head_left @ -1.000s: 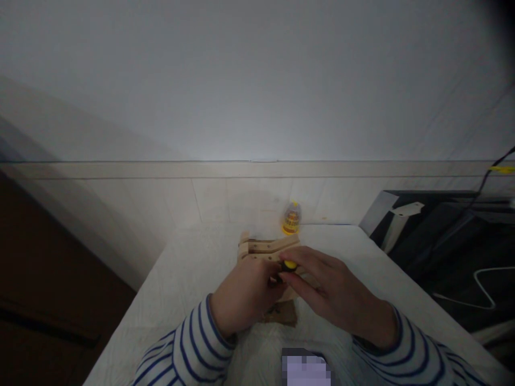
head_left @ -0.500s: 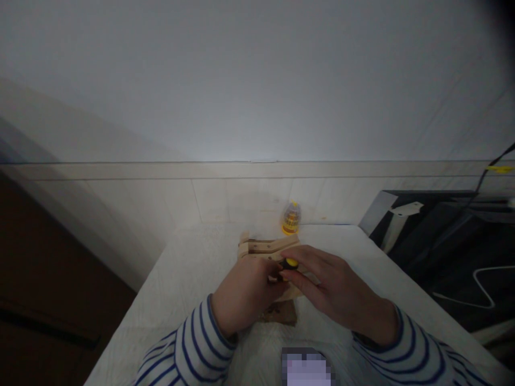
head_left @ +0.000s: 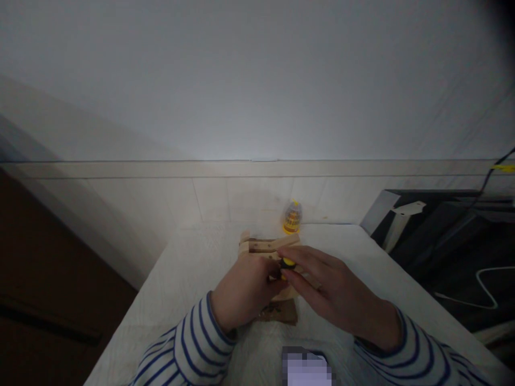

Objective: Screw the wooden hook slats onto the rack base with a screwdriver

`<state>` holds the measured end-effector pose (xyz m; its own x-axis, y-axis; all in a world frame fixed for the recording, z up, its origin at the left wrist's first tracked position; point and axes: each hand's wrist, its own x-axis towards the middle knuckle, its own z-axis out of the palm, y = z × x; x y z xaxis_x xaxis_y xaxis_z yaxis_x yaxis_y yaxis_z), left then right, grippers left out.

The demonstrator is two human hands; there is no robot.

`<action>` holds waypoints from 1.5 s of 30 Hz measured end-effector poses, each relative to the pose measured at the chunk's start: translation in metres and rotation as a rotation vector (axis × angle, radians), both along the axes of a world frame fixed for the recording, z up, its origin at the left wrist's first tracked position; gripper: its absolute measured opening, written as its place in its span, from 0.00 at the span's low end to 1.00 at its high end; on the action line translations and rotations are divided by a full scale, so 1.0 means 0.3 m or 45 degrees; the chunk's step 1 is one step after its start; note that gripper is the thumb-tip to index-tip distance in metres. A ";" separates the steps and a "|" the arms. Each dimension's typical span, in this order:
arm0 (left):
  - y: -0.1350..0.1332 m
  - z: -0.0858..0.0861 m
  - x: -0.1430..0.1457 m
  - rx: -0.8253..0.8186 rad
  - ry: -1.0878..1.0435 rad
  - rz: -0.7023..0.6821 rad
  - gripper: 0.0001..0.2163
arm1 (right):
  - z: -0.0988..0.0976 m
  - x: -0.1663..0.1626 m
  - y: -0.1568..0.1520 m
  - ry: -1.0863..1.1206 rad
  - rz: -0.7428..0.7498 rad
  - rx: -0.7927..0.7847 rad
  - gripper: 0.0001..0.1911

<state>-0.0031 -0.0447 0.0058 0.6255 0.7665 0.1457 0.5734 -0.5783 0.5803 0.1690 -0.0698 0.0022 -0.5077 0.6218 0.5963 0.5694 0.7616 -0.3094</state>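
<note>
Yellow-capped black screwdriver (head_left: pixel 287 263), small and stubby, sits near the middle of the table (head_left: pixel 189 273), pinched between the thumb and fingertips of the right hand (head_left: pixel 333 292), which grasps it from the right. Its lower part is hidden between the two hands. The left hand (head_left: pixel 245 292) is curled just beside it, knuckles toward the camera, resting against a pale wooden frame of joined slats (head_left: pixel 265 245); whether it grips the wood or the tool's shaft cannot be told. The frame reaches from under both hands toward the table's far edge.

Beneath the frame's near end lies a flat brown sheet (head_left: pixel 284 312) with a few dark marks, too small to read. At the far edge, just beyond the frame, stands a clear domed container with a yellow base (head_left: pixel 292 218); yellow and dark pieces are ringed inside it, too blurred to name, and no label is legible. Both wrists wear white sleeves with blue stripes (head_left: pixel 193 348). A white textured cloth covers the table.
</note>
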 end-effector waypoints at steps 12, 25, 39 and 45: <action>-0.003 0.008 0.001 0.018 -0.033 -0.044 0.08 | -0.018 -0.006 0.009 0.007 -0.025 -0.030 0.13; -0.005 -0.020 0.011 0.103 -0.036 0.020 0.06 | -0.018 -0.010 0.009 0.054 -0.031 -0.004 0.14; -0.004 -0.011 0.004 0.073 0.001 -0.044 0.08 | -0.005 -0.007 -0.001 0.004 0.008 0.001 0.16; -0.007 0.003 0.008 0.002 0.022 -0.047 0.08 | -0.010 -0.006 0.004 0.021 -0.024 -0.011 0.13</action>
<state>-0.0008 -0.0468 0.0068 0.6559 0.7425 0.1359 0.5612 -0.6001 0.5700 0.1672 -0.0686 -0.0009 -0.4860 0.6360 0.5994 0.5781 0.7483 -0.3253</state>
